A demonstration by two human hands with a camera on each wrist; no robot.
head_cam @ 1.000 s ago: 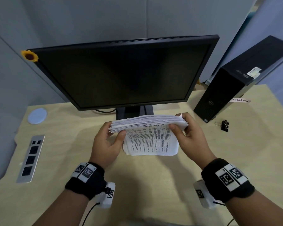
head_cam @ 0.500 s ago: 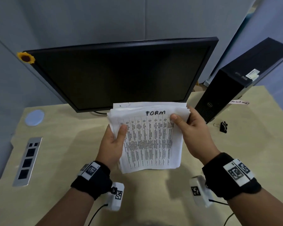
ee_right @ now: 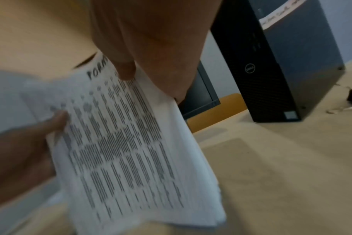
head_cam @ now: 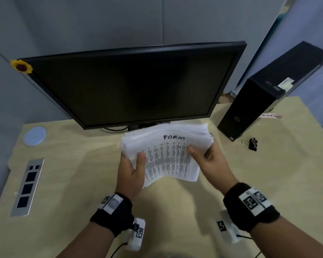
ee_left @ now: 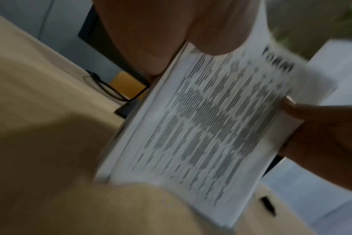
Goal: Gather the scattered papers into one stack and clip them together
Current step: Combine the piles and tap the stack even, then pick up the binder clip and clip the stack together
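Observation:
A thick stack of white papers with printed columns and the handwritten word FORM on top is held above the desk in front of the monitor. My left hand grips its left edge, thumb on the top sheet. My right hand grips the right edge, thumb on top as well. In the left wrist view the stack is blurred; in the right wrist view the stack shows uneven sheet edges. A black binder clip lies on the desk to the right, apart from both hands.
A black monitor stands just behind the papers. A black computer tower stands at the right rear. A metal socket panel and a round pale disc sit in the wooden desk at the left.
The stack was tipped up from lying flat so its printed face showed, and it has since dropped lower and tilted back toward the desk, both hands still holding its sides.

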